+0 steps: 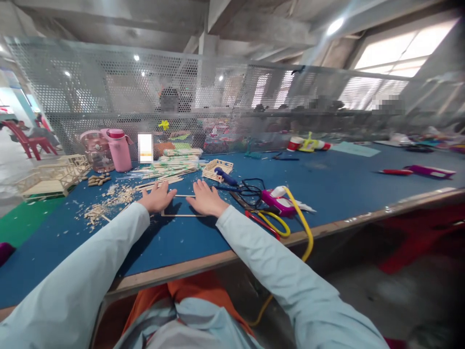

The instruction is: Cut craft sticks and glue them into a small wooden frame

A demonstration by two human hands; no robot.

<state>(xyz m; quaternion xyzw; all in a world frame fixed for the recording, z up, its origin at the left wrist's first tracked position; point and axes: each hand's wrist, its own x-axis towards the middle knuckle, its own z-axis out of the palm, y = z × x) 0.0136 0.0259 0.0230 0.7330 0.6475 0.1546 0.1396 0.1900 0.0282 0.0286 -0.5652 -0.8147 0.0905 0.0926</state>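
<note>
Thin wooden sticks form a rectangular frame (pixel 181 215) flat on the blue tabletop. My left hand (pixel 159 197) lies over its left end, palm down with the fingers apart. Over the right end rests my right hand (pixel 208 198), also palm down and spread. The hands cover parts of the frame, so its joints are partly hidden. Just beyond the right hand is a small stick-built tray (pixel 217 169), with a blue hot glue gun (pixel 225 176) against it. A pile of loose wooden sticks (pixel 178 165) lies beyond the left hand.
Wood scraps (pixel 109 203) litter the left side, near a pink bottle (pixel 120 151) and stick-built models (pixel 51 179). At right are a purple power strip (pixel 279 202) and a yellow cord (pixel 300 218) over the table edge. A perforated metal screen (pixel 119 87) stands behind.
</note>
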